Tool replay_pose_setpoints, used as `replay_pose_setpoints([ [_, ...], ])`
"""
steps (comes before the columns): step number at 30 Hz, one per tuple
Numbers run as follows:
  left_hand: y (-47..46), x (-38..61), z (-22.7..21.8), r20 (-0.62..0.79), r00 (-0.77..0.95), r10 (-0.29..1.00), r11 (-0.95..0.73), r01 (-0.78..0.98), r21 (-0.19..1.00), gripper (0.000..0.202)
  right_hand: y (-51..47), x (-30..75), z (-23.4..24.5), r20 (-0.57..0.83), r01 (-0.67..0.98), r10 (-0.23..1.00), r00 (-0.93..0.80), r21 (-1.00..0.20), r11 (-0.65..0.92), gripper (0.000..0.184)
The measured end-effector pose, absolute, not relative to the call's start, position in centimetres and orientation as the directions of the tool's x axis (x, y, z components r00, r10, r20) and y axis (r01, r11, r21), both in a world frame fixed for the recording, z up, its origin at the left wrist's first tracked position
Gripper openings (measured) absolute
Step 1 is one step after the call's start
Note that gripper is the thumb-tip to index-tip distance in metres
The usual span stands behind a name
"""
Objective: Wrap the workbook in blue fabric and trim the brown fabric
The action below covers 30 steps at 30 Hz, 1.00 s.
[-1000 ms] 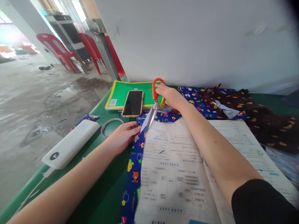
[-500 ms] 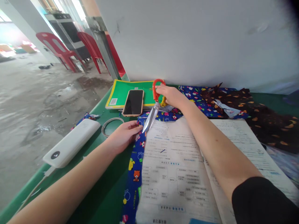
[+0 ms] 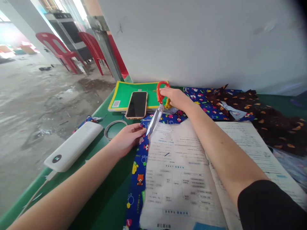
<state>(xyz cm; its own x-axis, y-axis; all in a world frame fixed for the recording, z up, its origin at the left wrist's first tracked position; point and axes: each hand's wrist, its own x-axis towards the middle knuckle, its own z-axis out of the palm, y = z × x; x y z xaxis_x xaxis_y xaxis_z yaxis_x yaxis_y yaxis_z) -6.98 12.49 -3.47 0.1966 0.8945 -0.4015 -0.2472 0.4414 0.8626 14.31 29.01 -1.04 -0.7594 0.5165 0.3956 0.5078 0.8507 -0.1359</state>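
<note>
In my right hand point(image 3: 176, 97) is a pair of scissors point(image 3: 155, 119) with orange and yellow handles. Their blades point down and toward me, over the corner of a blue patterned cover sheet point(image 3: 140, 164). My left hand point(image 3: 130, 137) pinches that sheet's edge close to the blade tips. An open book point(image 3: 179, 179) with printed pages lies on top of the sheet, which shows as a strip along the book's left and far edges. Some of my right fingers are hidden behind the scissor handles.
A phone point(image 3: 136, 105) rests on a green book point(image 3: 122, 92) at the back. A roll of tape point(image 3: 107, 131) and a white power bank point(image 3: 74, 147) with a cable lie on the left of the green table point(image 3: 96, 198). Brown patterned material point(image 3: 271, 124) is heaped at right.
The scissor blades look very slightly shifted at the sheet's corner. Both hands stay almost in the same place.
</note>
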Motion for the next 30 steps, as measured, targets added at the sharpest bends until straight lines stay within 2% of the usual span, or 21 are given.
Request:
replay_pose_setpoints([
  [7, 12.3, -6.7, -3.0, -0.412, 0.185, 0.892, 0.448, -0.243, 0.861, 0.023, 29.4, 14.6, -1.5, 0.41, 0.556, 0.559, -0.721, -0.139, 0.819, 0.05],
  [13, 12.4, -6.8, -3.2, -0.393, 0.182, 0.901, 0.43, -0.266, 0.863, 0.015, 29.1, 14.9, -0.9, 0.425, 0.601, 0.585, -0.691, -0.114, 0.791, 0.041],
  [21, 12.3, -6.4, -2.9, -0.453, 0.088, 0.887, 0.46, -0.247, 0.853, 0.026, 27.9, 15.6, 1.7, 0.448, 0.636, 0.593, -0.669, -0.068, 0.768, 0.038],
  [25, 12.0, -6.4, -2.9, -0.441, 0.118, 0.89, 0.456, -0.23, 0.86, 0.025, 26.4, 16.6, 3.7, 0.474, 0.683, 0.612, -0.633, -0.029, 0.73, 0.038],
  [27, 11.9, -6.5, -2.9, -0.435, 0.141, 0.889, 0.456, -0.223, 0.861, 0.026, 25.1, 17.2, 4.5, 0.456, 0.718, 0.645, -0.613, -0.019, 0.696, 0.037],
  [30, 11.8, -6.7, -3.0, -0.414, 0.16, 0.896, 0.441, -0.22, 0.87, 0.031, 22.8, 18.1, 4.9, 0.383, 0.797, 0.752, -0.537, -0.063, 0.601, 0.033],
])
